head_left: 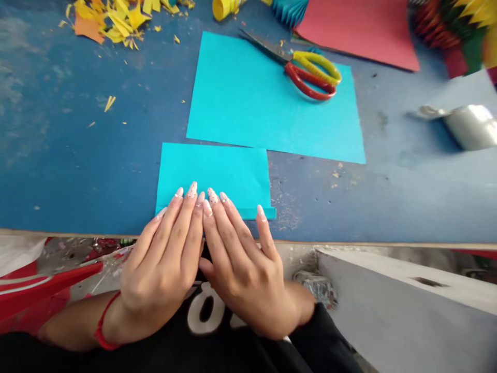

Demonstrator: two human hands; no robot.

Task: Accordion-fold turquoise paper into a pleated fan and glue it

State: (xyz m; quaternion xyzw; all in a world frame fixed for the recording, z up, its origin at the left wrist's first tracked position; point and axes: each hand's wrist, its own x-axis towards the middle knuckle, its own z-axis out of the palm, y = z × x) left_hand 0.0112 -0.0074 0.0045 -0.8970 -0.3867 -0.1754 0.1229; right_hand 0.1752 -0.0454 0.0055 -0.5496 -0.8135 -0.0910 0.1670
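Note:
A small turquoise paper sheet [217, 168] lies at the table's near edge, with a narrow strip folded over along its near side. My left hand [163, 259] rests flat on the left part of that fold, fingers stretched out. Close beside it, my right hand [244, 264] presses on the fold too, its fingers straight and its little finger spread near the right end. Just beyond lies a larger turquoise paper sheet [233, 98]. Scissors [310, 75] with one red and one yellow handle lie on it, blades pointing to the far left.
Yellow and orange paper scraps [116, 20] are heaped at the far left of the blue table [77, 155]. Red paper [361, 31] lies at the back right, near folded coloured paper pieces [438, 31]. A metal tape dispenser-like object [476, 127] stands at the right edge.

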